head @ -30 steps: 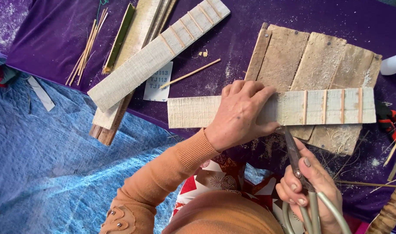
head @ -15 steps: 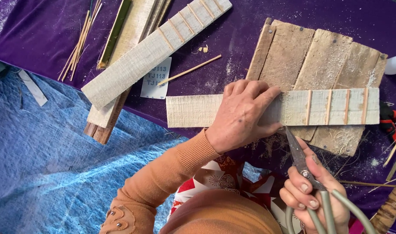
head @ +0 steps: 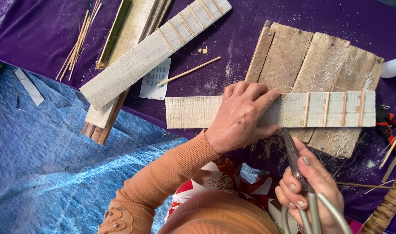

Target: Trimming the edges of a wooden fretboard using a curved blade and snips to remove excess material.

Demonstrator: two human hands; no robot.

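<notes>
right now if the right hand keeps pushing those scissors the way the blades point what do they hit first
The right hand aims the scissors up toward the long pale wooden strip. Their tip sits almost at its near edge, beside the left hand, so the strip would probably come first, though depth is unclear.

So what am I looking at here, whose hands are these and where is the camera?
The camera sits on a person's head and looks straight down, so both hands are their own. The left hand presses flat on a pale wooden strip with thin sticks fixed across it. The strip lies over a rough wooden board on a purple cloth. The right hand holds a pair of scissors, blades pointing up at the strip's lower edge. A second strip, loose sticks and sawdust lie nearby.
</notes>
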